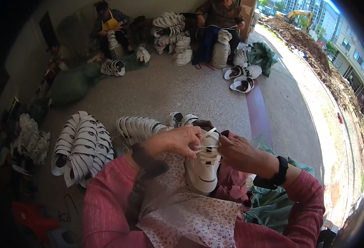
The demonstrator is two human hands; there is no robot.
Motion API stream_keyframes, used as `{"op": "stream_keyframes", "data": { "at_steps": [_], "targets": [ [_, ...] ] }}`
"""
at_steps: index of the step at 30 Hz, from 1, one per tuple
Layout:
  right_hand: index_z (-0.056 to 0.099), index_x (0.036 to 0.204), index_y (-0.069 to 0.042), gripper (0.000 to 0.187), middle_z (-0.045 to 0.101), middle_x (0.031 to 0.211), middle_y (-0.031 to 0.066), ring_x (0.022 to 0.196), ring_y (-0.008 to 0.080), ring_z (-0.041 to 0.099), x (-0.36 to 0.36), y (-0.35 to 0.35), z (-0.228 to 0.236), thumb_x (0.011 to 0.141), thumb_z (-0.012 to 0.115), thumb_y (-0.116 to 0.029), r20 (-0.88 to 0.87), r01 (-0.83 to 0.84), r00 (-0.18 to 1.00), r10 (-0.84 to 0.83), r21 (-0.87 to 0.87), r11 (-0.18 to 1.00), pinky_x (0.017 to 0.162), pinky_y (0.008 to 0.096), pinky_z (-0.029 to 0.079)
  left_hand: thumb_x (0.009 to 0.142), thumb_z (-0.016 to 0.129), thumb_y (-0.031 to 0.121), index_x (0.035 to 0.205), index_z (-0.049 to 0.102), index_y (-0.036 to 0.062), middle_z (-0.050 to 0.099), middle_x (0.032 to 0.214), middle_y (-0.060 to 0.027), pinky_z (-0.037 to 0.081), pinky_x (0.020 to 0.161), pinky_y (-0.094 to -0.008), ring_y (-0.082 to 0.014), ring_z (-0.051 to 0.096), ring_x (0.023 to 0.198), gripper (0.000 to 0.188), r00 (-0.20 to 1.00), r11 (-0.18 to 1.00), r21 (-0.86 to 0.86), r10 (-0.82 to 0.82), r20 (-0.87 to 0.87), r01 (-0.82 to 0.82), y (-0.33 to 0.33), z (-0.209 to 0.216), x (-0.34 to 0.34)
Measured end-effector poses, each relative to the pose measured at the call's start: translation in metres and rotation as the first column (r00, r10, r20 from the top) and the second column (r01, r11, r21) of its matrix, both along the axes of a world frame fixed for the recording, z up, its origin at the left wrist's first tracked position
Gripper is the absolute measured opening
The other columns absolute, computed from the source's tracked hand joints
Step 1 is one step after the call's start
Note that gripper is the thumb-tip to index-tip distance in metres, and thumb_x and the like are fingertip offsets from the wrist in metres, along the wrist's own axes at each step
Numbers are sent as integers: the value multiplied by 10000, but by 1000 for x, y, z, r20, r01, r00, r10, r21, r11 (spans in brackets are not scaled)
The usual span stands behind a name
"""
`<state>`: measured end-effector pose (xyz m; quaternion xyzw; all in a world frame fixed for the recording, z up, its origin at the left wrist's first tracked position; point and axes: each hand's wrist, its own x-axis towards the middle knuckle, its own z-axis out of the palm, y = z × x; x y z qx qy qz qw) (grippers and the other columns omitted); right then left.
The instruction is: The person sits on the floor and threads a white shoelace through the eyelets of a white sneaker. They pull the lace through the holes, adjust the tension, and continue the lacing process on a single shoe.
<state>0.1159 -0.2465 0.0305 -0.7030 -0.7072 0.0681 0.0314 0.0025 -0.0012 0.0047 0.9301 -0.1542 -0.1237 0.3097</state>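
Observation:
A white shoe upper [201, 175] with a dark lining stands in front of me above my lap, its toe pointing toward me. White shoelace [208, 146] crosses its front in several rows, and strands stretch between my hands. My left hand [180, 139] is closed in a pinch on the lace at the left side of the eyelets. On the right side, my right hand [239, 152] pinches the lace with its fingers curled. The lace ends are partly hidden by my fingers. A flowered apron [186, 217] covers my lap below the shoe.
Nested stacks of white shoe uppers [85, 149] stand at my left, with another row [138, 126] beside the shoe. Green sacking [268, 206] lies at my right. Two people [111, 25] [219, 20] sit at the far side among more uppers [171, 35]. A red object [31, 217] is lower left.

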Motion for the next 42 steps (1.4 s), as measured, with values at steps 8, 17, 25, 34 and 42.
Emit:
{"op": "stream_keyframes", "data": {
  "at_steps": [8,17,25,34,42],
  "targets": [
    [629,977,-27,192,563,987,125,893,325,624,22,7,4,831,668,-145,-84,36,996,-36,2,999,755,454,485,675,835,332,774,732,31,555,1151,-93,472,953,-380,-285,509,1167,333,999,1000,5,9,-49,-8,1,1,6],
    [628,1032,-54,223,611,978,132,898,347,657,15,7,6,845,662,-169,-99,28,995,-32,-41,999,770,446,510,752,788,430,786,767,35,508,1304,-122,442,987,-391,-277,476,1234,398,939,996,-92,-31,-342,0,12,-5,15],
    [569,1263,-42,470,698,1069,171,951,339,696,47,-23,-1,848,720,-204,-566,364,751,-341,-76,928,830,428,536,822,792,336,1143,719,37,651,1174,-91,471,963,-362,-236,598,1113,445,967,930,-338,62,-248,-146,15,4,8],
    [483,1409,-1,798,593,1333,194,1280,331,539,50,-37,-63,802,771,-431,-301,273,930,-212,178,945,1099,439,358,874,775,330,1138,691,6,693,1023,-59,519,845,-326,-157,635,917,427,888,819,-343,433,-156,-460,-20,-13,30],
    [452,1442,27,1068,601,1334,220,1279,349,548,55,-13,-80,613,867,-503,-370,234,911,-181,103,967,1123,436,343,902,761,281,1119,680,32,674,1025,-23,514,805,-271,-95,615,883,340,917,879,-295,304,-259,-374,-28,-9,47]
  ]
}}
